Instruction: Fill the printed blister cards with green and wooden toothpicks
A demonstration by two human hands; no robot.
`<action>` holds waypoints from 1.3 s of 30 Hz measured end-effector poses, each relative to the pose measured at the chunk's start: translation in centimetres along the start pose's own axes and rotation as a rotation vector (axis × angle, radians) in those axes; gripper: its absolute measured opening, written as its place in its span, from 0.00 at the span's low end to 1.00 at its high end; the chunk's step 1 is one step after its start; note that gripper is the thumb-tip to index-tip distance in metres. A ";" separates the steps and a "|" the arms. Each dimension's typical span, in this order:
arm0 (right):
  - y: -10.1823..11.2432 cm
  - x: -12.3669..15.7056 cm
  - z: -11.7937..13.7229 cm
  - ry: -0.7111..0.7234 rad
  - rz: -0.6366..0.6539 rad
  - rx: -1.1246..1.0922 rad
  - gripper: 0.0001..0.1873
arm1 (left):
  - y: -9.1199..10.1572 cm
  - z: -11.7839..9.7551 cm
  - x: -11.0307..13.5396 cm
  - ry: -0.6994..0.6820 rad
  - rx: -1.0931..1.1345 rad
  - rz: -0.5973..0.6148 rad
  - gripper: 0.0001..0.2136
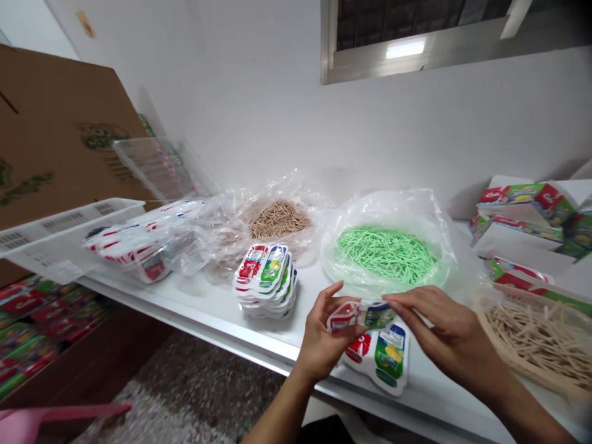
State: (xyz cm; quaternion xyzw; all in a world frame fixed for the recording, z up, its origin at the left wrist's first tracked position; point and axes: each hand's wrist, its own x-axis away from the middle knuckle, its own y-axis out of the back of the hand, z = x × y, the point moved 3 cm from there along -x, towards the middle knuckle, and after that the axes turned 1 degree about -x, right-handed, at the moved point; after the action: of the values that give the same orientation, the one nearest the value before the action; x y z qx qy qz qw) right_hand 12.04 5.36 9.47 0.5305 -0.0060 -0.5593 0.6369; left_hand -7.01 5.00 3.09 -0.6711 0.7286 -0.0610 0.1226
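Near the front edge of the table (213,308), the left hand (319,336) is curling thumb and fingers round one end of a small printed packet (365,316), opened only as wide as the packet; the right hand (441,324) is pinching the other end, thumb and fingertips nearly together. Packet is hanging above a flat printed pouch (391,357) lying close by that edge; cannot tell whether its lower end is overhanging. Likely trouble: uneven pulling by the right fingers could be creasing the packet, and a dropping wrist could be nudging the pouch off the front edge. Left along the same edge, a pouch stack (266,280) is sitting unevenly; a swinging forearm may be toppling it. Toward the back edge, an open bag of green sticks (388,253) is risking a spill if knuckles are bumping it
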 end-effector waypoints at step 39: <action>-27.4 -23.8 3.2 -0.060 0.862 -0.054 0.41 | 14.6 2.0 -2.1 -0.286 -0.878 -1.222 0.30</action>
State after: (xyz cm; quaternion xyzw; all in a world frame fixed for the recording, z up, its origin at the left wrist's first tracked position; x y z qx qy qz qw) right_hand -18.15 25.47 6.05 0.4460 -0.2309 -0.2574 0.8256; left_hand -20.43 8.55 -2.30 -0.9433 0.1623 0.2644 -0.1177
